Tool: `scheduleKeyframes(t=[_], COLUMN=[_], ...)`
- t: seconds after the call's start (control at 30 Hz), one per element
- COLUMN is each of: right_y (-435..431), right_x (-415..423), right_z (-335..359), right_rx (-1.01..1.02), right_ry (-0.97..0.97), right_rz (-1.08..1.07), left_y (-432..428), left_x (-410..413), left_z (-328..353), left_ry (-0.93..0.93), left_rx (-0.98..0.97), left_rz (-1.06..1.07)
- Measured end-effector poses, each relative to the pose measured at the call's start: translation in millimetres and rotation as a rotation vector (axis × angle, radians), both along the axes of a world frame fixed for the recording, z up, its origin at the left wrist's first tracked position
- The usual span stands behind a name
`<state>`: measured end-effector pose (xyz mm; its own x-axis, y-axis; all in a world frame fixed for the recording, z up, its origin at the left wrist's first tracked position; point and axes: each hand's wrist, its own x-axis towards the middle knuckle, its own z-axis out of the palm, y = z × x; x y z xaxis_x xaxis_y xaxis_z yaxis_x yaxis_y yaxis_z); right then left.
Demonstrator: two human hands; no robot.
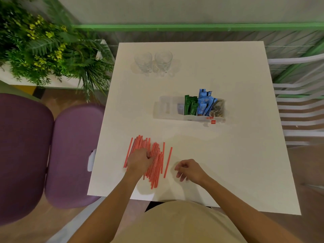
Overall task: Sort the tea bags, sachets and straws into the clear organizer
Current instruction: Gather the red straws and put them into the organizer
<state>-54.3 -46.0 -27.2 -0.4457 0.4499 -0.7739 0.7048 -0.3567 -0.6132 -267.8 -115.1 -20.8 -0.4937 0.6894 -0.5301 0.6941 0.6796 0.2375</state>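
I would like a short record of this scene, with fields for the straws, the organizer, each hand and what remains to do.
straws: red straws lying loose on the white table, none in the organizer
organizer: clear organizer holds green sachets, blue sachets and tea bags at its right end; left part looks unfilled
left hand: left hand resting on the straws
right hand: right hand beside them, holding nothing
remaining: straws

A single head-worn wide-angle camera looks steeply down and forward from above the person's chest onto a white table (228, 155). It sits close over the near edge, with the far edge, a green rail (192, 27) and plants (43, 50) toward the top.
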Motion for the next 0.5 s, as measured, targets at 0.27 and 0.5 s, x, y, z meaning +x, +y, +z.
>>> scheduleKeyframes(t=[0.27, 0.5], right_y=[7, 25], right_x=[-8, -31], right_z=[6, 20], right_rx=[-0.024, 0.037], right_ry=[0.045, 0.18], right_rz=[-0.047, -0.114], left_y=[-9, -11], left_x=[-8, 0], left_z=[1, 23], left_ry=[-0.2, -0.44], left_rx=[0.059, 0.138], left_rz=[0.13, 0.036])
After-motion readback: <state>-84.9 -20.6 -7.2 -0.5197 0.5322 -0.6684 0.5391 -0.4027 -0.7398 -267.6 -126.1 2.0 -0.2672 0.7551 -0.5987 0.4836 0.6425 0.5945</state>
